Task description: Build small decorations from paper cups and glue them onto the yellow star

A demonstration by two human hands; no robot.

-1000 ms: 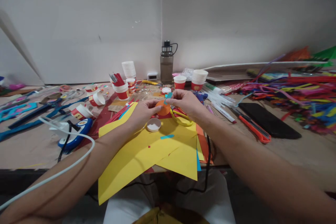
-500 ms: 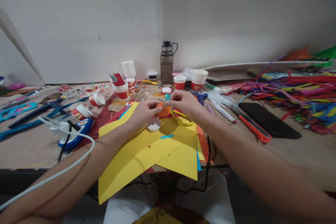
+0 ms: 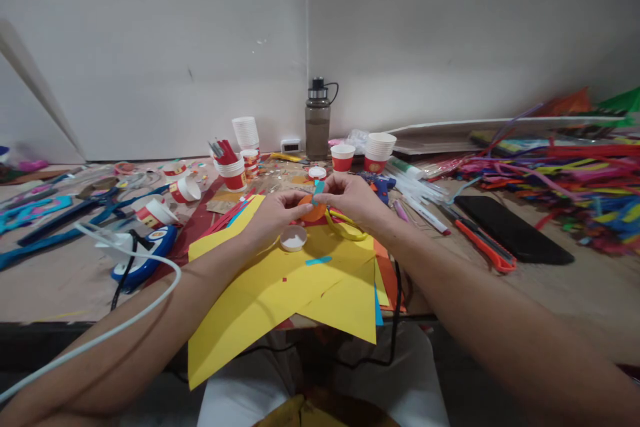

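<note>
My left hand (image 3: 280, 212) pinches an orange paper disc (image 3: 314, 212) at its left edge, above the yellow paper sheets (image 3: 250, 307). From the right, my right hand (image 3: 347, 195) holds a small blue paper strip (image 3: 319, 188) between thumb and fingertips, at the disc's upper edge. Whether the strip touches the disc I cannot tell. Just below my left fingers sits a small white round lid or dish (image 3: 293, 238). Another blue strip (image 3: 319, 261) and a tiny red square (image 3: 285, 279) lie on the yellow paper. Yellow-handled scissors (image 3: 346, 230) rest under my right hand.
At the back stand a water bottle (image 3: 317, 123), a cup of red pencils (image 3: 230, 173) and stacked paper cups (image 3: 379, 152). To the right are an orange utility knife (image 3: 485, 243), a black phone (image 3: 513, 228) and pipe cleaners (image 3: 565, 180). A white cable (image 3: 150, 307) crosses above my left forearm.
The blue strip in my right hand has turned more upright against the orange disc. My left hand has hardly moved.
</note>
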